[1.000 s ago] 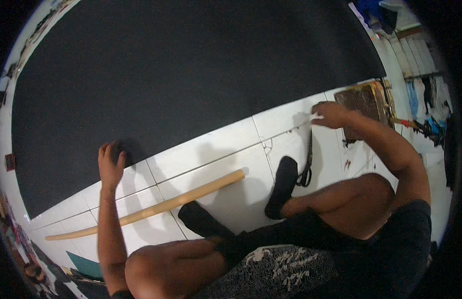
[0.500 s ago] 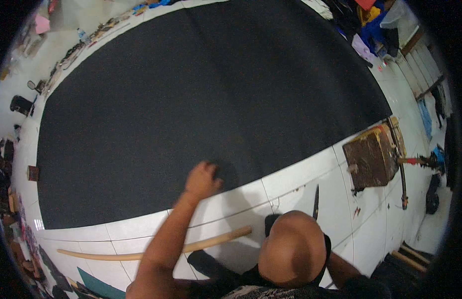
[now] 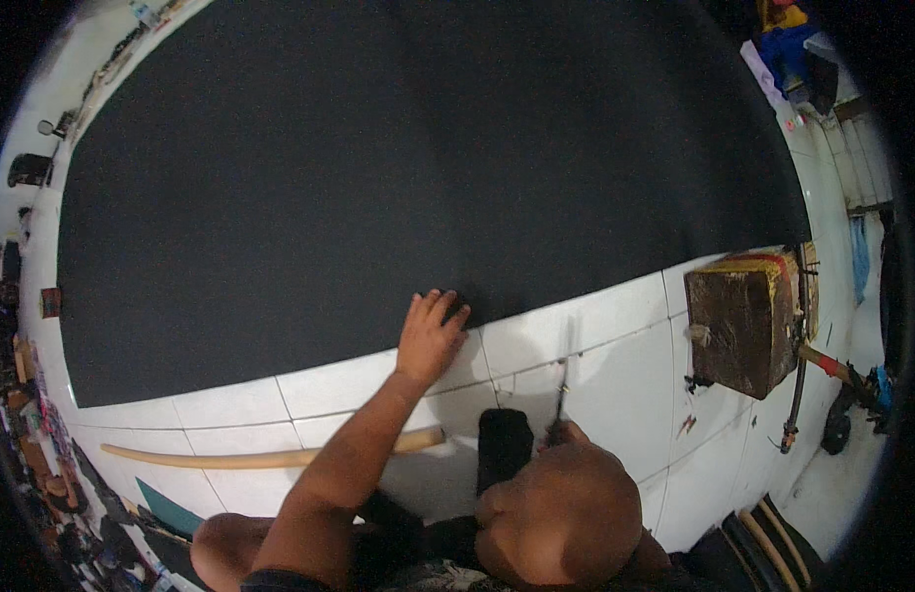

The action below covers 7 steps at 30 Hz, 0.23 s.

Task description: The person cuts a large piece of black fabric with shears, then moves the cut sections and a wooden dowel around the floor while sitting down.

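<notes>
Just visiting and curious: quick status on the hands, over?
Left hand flat on edge of black sheet, fingers spread. Right hand hidden behind knee. Wooden stick lies on tiles near the arm.

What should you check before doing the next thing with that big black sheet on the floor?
1. Left hand pressing down the near edge of the black sheet: ok, fingers flat on it.
2. Right hand on its thin dark tool: cannot tell, the knee hides the hand.
3. Sheet lying flat on the white tiled floor: ok, no folds seen.
4. Long wooden stick within reach: ok, it lies on the tiles under the left forearm.
5. Brown wooden block off the sheet: ok, it sits on the tiles beside the edge.
</notes>
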Tool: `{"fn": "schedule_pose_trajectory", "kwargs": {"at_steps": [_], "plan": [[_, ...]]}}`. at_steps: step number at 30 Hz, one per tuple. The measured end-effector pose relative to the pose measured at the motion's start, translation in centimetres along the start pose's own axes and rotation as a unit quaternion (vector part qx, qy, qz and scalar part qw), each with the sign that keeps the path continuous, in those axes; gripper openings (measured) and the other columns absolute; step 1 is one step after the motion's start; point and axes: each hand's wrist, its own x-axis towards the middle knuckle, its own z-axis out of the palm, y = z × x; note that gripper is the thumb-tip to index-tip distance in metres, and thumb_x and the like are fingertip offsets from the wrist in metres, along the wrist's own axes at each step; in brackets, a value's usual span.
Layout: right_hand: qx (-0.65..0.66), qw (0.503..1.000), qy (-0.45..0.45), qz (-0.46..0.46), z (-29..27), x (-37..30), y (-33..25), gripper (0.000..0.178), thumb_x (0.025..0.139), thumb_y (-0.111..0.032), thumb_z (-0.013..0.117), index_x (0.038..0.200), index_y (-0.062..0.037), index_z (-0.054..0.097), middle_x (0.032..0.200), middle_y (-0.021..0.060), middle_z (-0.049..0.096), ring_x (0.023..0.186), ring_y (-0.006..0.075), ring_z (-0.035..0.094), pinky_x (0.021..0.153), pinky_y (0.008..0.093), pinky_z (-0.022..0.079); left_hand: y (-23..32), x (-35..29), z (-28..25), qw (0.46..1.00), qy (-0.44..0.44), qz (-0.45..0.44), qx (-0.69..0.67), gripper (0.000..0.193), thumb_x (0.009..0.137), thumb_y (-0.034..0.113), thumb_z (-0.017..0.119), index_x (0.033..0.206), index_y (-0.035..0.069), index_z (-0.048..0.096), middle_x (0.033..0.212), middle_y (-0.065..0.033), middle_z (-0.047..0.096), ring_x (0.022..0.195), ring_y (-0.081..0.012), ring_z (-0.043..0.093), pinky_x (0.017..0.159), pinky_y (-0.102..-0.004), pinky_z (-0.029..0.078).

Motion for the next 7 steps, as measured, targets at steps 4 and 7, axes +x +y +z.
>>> {"fn": "schedule_pose_trajectory", "kwargs": {"at_steps": [4, 7], "plan": [[-0.035, 0.998, -0.050, -0.034, 0.1, 1.3, -3.8, 0.029, 0.095, -0.034, 0.068, 0.098, -0.0077, 0.056, 0.085, 0.0019, 0.057, 0.074, 0.0086, 0.052, 0.064, 0.0266, 0.045, 0.9, -0.2, 0.9, 0.999, 0.035, 0.010, 0.014, 0.034, 0.090, 0.016, 0.064, 0.124, 0.011, 0.065, 0.130, -0.0091, 0.059, 0.129, -0.0299, 0.050, 0.115, -0.0556, 0.031], [0.039, 0.994, -0.098, -0.041, 0.4, 1.2, -3.2, 0.033, 0.093, -0.037, 0.069, 0.096, -0.0081, 0.055, 0.078, -0.0012, 0.053, 0.070, 0.0083, 0.048, 0.062, 0.0275, 0.041, 1.3, -0.5, 1.6, 0.999, 0.040, -0.003, 0.017, 0.033, 0.089, 0.014, 0.063, 0.122, 0.013, 0.066, 0.126, -0.0078, 0.061, 0.127, -0.0279, 0.052, 0.114, -0.0559, 0.032]]}}
